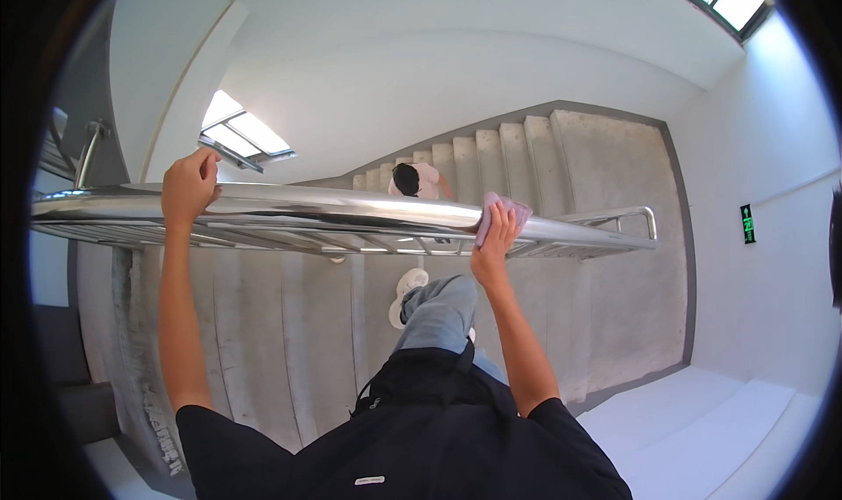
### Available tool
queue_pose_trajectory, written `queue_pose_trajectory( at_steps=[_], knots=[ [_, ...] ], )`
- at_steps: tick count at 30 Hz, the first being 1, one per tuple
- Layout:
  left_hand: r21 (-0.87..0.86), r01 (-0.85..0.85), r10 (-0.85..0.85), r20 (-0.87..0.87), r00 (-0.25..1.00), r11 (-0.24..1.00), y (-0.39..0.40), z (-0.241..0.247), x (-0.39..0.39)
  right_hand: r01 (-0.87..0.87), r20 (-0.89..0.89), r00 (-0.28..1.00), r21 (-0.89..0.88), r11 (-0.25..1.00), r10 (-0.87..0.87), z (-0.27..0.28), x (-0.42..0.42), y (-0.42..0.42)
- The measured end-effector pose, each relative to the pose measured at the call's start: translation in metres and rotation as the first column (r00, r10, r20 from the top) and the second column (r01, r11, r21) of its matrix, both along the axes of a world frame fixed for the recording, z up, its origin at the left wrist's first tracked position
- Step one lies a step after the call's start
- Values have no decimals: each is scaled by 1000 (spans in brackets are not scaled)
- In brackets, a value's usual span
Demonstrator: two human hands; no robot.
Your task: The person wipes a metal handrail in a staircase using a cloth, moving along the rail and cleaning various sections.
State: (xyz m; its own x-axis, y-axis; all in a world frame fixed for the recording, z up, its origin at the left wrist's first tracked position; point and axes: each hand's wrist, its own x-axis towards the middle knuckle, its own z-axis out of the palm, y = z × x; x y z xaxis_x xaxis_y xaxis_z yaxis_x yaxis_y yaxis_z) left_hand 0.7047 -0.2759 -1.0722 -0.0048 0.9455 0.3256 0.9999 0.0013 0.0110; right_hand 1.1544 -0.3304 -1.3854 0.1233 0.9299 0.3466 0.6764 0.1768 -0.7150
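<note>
Across the view runs a polished metal handrail [342, 205] above a stair railing. My right hand [496, 240] presses a folded pale purple cloth [516, 212] over the rail, with its fingers spread along the cloth and bent around it. Farther left, my left hand [189, 183] lies over the rail with the fingers curled into a loose fist. The undersides of its fingers are hidden. Below the rail, my leg in blue jeans [437, 312] and a white shoe [411, 289] show on the concrete steps [316, 316].
Beyond the railing, another person [421, 179] in a light top is on the lower flight of stairs [513, 151]. A concrete landing [625, 171] lies at right, by a white wall with a green exit sign [748, 224]. A window [243, 131] stands open at upper left.
</note>
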Motion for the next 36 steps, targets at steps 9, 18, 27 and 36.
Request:
queue_pose_trajectory(
  at_steps=[9,18,27,36],
  knots=[
    [26,3,-4,24,1000,1000,3,-5,-6,-150,202,972,149,978,118,-16,32,16],
    [29,-14,13,45,999,999,-1,-1,-2,-172,170,975,178,969,141,-22,53,20],
    [-1,21,-21,65,998,1000,0,-2,2,-252,155,958,61,966,240,-12,74,31],
    [13,-50,49,57,997,999,-3,-2,5,-633,82,771,-5,774,631,112,-62,48]
  ],
)
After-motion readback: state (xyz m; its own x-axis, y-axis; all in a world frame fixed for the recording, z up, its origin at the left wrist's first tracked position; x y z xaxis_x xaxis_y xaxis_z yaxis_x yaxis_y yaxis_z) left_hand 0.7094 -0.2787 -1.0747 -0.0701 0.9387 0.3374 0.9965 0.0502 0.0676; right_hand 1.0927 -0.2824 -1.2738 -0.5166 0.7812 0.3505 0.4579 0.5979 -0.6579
